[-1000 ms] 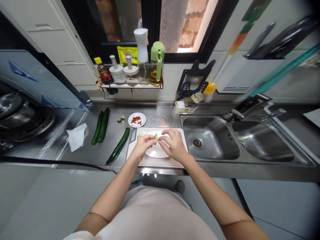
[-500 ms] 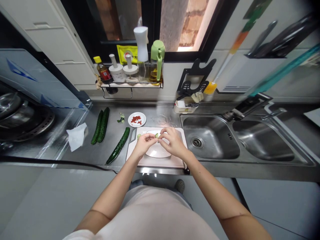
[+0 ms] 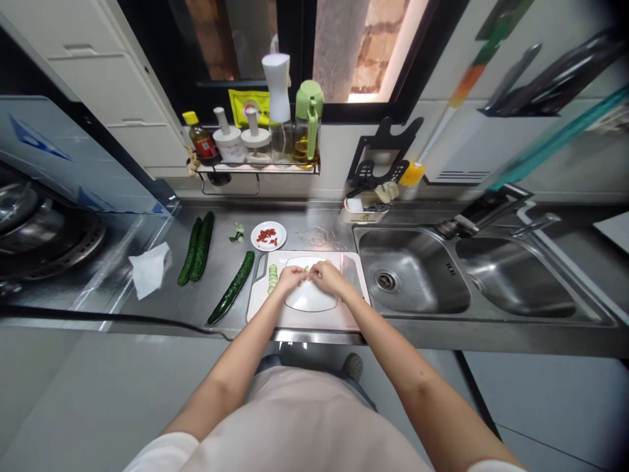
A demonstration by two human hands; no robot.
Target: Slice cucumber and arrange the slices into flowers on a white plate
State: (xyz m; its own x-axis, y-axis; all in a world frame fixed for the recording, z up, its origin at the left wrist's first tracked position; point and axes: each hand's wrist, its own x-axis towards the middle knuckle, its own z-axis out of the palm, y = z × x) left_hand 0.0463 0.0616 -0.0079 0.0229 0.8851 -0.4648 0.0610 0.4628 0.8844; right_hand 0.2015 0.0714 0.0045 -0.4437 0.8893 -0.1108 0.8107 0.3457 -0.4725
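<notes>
My left hand and my right hand meet over a white plate, fingers pinched together. A small green cucumber slice shows between their fingertips, partly covered. The plate lies on a pale cutting board with a grey handle. Left of the plate, a short row of cucumber slices rests on the board, close to my left hand. Just beside the board lies a whole dark green cucumber.
Two more cucumbers and a white paper sheet lie farther left. Behind the board are a small dish of red pieces and some green scraps. A double sink adjoins on the right; a bottle rack hangs above.
My right hand has drawn its fingers in, and both hands now pinch lower and closer together. The row of slices left of the plate is more exposed, while my right arm hides a black handle.
</notes>
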